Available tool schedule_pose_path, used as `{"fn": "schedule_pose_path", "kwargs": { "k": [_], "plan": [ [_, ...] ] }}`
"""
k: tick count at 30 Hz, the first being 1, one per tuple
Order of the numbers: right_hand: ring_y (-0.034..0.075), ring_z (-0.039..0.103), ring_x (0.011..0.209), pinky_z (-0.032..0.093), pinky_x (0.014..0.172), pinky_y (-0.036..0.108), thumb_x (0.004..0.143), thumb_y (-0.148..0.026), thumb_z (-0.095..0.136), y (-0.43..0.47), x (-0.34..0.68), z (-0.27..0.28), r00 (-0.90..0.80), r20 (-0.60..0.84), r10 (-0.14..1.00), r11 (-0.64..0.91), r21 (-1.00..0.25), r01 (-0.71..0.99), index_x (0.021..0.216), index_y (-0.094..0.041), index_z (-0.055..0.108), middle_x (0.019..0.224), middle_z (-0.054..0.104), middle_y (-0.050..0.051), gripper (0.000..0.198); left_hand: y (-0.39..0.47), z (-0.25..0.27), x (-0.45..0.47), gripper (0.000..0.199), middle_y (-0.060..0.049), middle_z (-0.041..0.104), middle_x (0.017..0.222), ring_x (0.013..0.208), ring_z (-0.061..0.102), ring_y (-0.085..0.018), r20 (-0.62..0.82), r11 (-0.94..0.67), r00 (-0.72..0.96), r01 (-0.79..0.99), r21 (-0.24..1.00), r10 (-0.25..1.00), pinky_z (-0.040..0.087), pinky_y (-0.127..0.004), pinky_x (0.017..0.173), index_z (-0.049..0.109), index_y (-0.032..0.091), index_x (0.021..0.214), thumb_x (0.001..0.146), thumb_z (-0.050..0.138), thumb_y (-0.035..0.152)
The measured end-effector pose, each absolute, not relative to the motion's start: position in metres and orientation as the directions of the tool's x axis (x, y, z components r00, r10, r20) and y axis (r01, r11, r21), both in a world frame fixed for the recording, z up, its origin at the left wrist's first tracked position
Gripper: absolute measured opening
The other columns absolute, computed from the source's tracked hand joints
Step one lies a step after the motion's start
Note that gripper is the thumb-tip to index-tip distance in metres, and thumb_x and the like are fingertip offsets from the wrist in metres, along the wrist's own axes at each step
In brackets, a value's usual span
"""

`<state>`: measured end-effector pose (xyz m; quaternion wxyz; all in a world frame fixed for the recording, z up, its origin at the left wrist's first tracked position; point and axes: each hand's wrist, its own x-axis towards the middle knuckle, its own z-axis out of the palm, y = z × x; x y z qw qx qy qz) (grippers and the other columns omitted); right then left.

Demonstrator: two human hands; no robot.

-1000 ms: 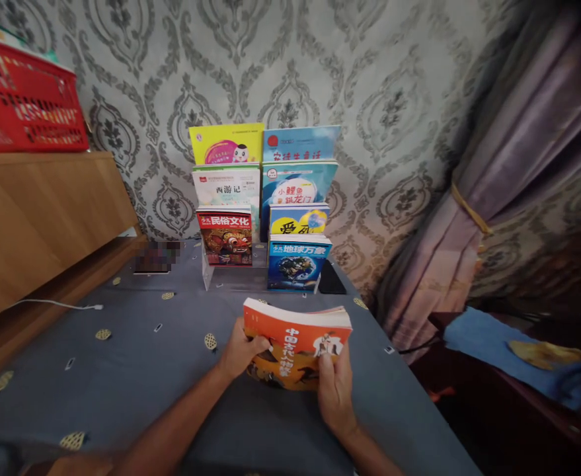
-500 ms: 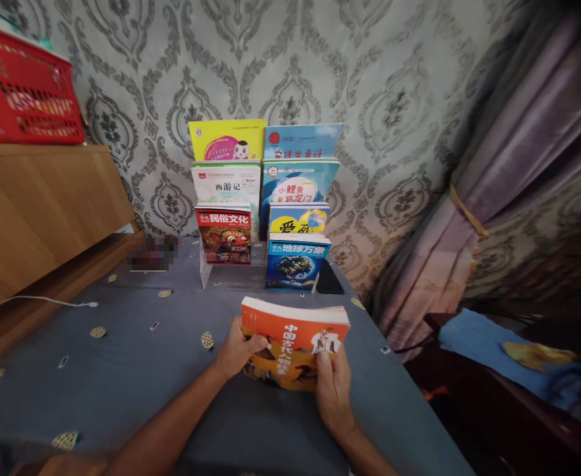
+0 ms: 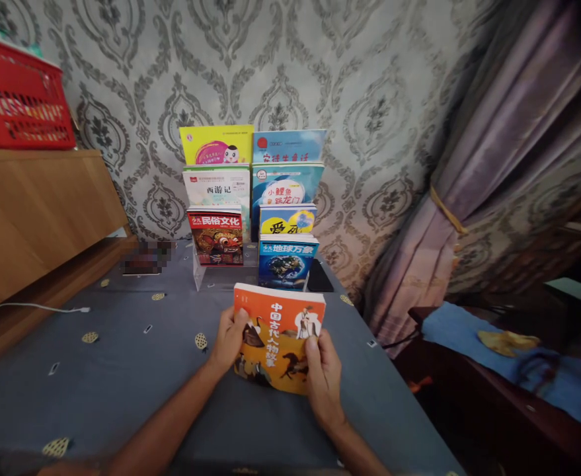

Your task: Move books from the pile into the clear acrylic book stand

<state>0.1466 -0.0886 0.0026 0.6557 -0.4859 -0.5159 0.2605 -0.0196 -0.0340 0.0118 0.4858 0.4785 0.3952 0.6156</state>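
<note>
Between my two hands is an orange paperback book (image 3: 280, 350) with white Chinese lettering and figures on its cover, held tilted above the table. My left hand (image 3: 229, 336) grips its left edge, thumb on the front cover. My right hand (image 3: 324, 377) grips the right edge, its thumb also on the front; the fingers behind the book are partly hidden. Just beyond stands a clear tiered book stand (image 3: 225, 276) with books in two columns. At its front are a red-and-black book (image 3: 215, 238) on the left and a blue globe book (image 3: 288, 263) on the right.
A dark phone-like slab (image 3: 320, 276) lies right of the stand. A white cable (image 3: 47, 307) crosses the left side of the patterned grey tablecloth (image 3: 136, 370). A red basket (image 3: 22, 99) sits on a wooden cabinet (image 3: 37, 218). A tied curtain (image 3: 433, 244) hangs on the right.
The orange book has turned flatter toward me and sits slightly higher, its cover now more fully visible. My left thumb has shifted toward its upper left edge. The whole view has shifted slightly.
</note>
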Motion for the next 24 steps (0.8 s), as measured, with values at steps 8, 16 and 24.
{"fn": "schedule_pose_path", "kwargs": {
  "k": [8,16,24],
  "plan": [
    [0.025,0.069,0.077,0.059,0.068,0.038,0.086,-0.057,0.066,-0.110,0.151,0.008,0.112,0.168,0.979,0.193,-0.944,-0.268,0.097,-0.021,0.068,0.089,0.075,0.006,0.038,-0.013,0.036,-0.015,0.053,-0.001,0.071,0.076,0.074,0.066,-0.019,0.078,-0.059,0.124,-0.148,0.987,0.989,0.050,-0.026,0.068,0.067,0.019,0.088,0.075,0.069,0.071],
    [0.027,0.076,0.081,0.061,0.077,0.041,0.065,-0.050,0.087,-0.122,0.163,-0.004,-0.040,-0.206,0.978,-0.198,-0.842,-0.501,0.099,-0.016,0.072,0.092,0.079,0.010,0.050,0.028,0.009,0.004,0.025,0.004,0.060,0.071,0.067,0.056,-0.013,0.127,-0.286,0.363,0.424,0.859,0.923,0.042,-0.022,0.063,0.058,0.020,0.090,0.091,0.053,0.044],
    [0.023,0.077,0.081,0.060,0.087,0.040,0.073,-0.033,0.083,-0.127,0.168,-0.016,-0.105,-0.332,0.937,-0.315,-0.681,-0.661,0.096,-0.016,0.070,0.090,0.080,0.009,0.032,0.025,-0.001,0.028,0.024,-0.004,0.068,0.095,0.092,0.063,-0.020,0.194,-0.555,0.536,0.675,0.486,0.822,0.048,-0.033,0.088,0.066,0.020,0.104,0.095,0.046,0.031]
  ]
}}
